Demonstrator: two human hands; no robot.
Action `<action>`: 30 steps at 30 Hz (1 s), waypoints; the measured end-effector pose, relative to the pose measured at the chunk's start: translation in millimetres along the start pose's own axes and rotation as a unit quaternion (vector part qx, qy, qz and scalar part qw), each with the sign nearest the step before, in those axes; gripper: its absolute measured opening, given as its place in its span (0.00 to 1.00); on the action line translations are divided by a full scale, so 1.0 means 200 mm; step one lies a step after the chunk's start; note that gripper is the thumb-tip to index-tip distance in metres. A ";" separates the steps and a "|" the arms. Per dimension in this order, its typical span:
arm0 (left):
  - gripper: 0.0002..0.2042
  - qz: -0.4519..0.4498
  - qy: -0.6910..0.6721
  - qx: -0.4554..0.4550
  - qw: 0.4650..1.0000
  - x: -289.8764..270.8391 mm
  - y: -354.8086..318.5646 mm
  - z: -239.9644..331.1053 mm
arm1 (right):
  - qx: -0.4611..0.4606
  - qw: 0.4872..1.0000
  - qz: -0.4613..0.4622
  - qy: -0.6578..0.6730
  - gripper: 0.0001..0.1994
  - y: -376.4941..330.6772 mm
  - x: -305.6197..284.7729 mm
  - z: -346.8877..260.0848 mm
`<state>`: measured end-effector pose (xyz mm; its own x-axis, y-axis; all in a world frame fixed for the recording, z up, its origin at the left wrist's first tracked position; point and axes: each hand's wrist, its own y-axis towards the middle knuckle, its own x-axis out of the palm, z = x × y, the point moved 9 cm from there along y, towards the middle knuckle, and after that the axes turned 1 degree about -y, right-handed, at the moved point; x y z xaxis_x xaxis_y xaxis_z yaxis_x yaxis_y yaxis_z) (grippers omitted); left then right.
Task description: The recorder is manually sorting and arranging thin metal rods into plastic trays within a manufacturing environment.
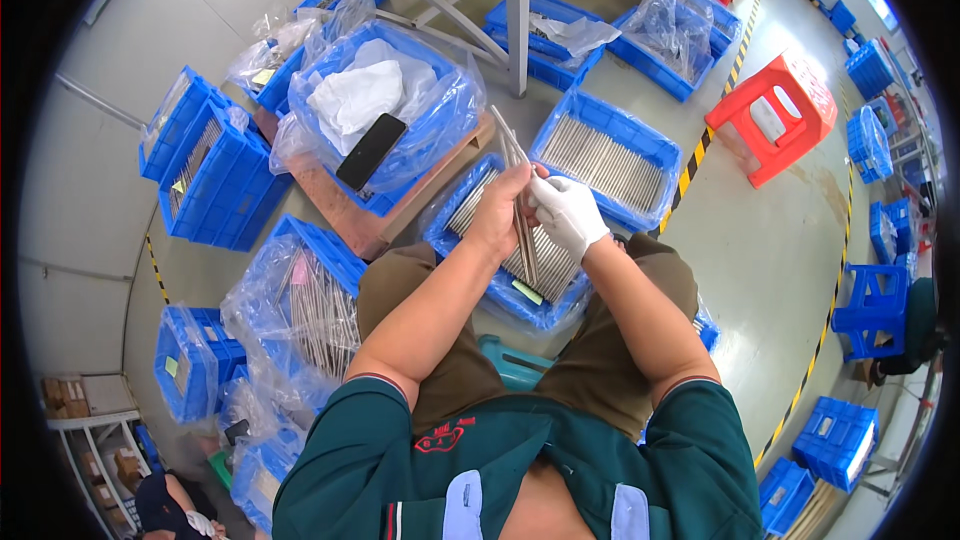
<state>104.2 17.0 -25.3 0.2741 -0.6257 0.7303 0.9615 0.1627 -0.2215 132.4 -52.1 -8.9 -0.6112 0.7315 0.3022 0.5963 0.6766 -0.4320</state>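
Note:
Several thin metal rods [526, 245] stand steeply slanted in a loose bundle between my hands. My left hand [497, 212], bare, is wrapped round the bundle. A white glove covers my right hand [568, 214], whose fingers are closed on the rods from the other side. Below my hands, between my knees, sits a plastic-lined blue crate [545, 317] with rows of similar rods and a yellow-green slip. Just beyond it to the right, another blue crate [655, 135] holds rods side by side; my hands are apart from it.
A black phone [371, 152] lies on a plastic-lined crate [420, 45] on a wooden pallet [345, 212]. Left of me, another crate [335, 252] holds loose rods. A red stool [765, 155] stands right, past striped floor tape [695, 155]. A metal table leg [517, 20] rises ahead.

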 end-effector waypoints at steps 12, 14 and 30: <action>0.11 0.032 0.142 0.025 0.989 0.00 -0.04 0.10 | -0.071 0.981 0.025 -0.180 0.22 0.10 -0.17 -0.21; 0.12 0.012 0.174 -0.033 0.984 -0.01 -0.04 0.00 | -0.067 0.993 -0.019 -0.099 0.19 0.13 -0.15 -0.24; 0.14 -0.093 0.034 -0.136 0.986 0.03 -0.09 -0.15 | -0.031 0.990 0.136 0.011 0.17 0.18 -0.49 -0.19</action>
<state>87.4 -12.3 -35.3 0.0835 -0.6772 0.7310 0.9513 -0.1643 -0.2609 233.1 -95.9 -20.8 -0.4126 0.8887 0.1999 0.7689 0.4575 -0.4467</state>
